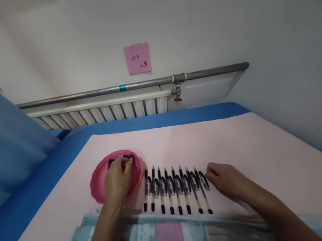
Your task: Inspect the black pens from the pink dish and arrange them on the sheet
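Observation:
My left hand (117,178) reaches into a pink scalloped bowl (96,187), its fingers pinched at the black-and-clear pen caps (130,158) along the bowl's far side. It seems to grip one of them, though the fingers partly hide it. To the right of the bowl, several uncapped pens (179,200) lie in a row, tips pointing away from me. Beside each pen lies a loose cap (179,185). My right hand (222,177) rests curled on the table, just right of the last cap (204,180), with nothing visible in it.
A pale pink cover (239,138) lies over the blue tabletop (163,119). Behind it are a white radiator (115,111), a metal pipe (93,93) and a valve (177,91). Blue cloth (7,135) hangs at the left. Patterned light-blue fabric (146,239) lies along the near edge.

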`<state>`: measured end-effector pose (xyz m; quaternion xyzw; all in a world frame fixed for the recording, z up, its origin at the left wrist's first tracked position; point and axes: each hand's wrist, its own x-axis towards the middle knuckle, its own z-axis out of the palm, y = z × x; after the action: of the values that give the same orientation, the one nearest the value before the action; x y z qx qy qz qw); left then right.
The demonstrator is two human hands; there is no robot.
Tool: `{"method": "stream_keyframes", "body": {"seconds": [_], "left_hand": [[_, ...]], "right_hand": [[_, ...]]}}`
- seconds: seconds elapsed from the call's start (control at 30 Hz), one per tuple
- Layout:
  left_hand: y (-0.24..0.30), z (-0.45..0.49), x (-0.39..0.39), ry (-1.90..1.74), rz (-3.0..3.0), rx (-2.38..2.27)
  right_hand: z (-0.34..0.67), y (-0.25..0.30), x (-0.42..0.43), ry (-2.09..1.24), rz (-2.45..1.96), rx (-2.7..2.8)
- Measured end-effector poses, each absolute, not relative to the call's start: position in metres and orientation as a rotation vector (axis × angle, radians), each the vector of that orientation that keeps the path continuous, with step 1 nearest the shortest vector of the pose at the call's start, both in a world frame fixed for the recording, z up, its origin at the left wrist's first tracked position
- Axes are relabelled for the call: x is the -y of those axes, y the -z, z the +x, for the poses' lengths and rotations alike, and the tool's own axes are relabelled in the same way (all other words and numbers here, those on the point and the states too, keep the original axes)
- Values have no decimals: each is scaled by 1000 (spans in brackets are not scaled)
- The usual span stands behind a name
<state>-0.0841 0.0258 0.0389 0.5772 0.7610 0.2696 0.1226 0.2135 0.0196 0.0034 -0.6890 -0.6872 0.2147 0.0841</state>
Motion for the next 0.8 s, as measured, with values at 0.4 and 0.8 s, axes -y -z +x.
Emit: {"method": "stream_keyframes", "body": {"seconds": [0.4, 0.8], "left_hand": [[-24, -93, -35, -196, 1873, -2343], [-24, -93, -36, -220, 1837, -2324]], "right_hand": [[215, -6, -15, -654, -2025, 2034], [213, -10, -15, -667, -2049, 2018]]}}
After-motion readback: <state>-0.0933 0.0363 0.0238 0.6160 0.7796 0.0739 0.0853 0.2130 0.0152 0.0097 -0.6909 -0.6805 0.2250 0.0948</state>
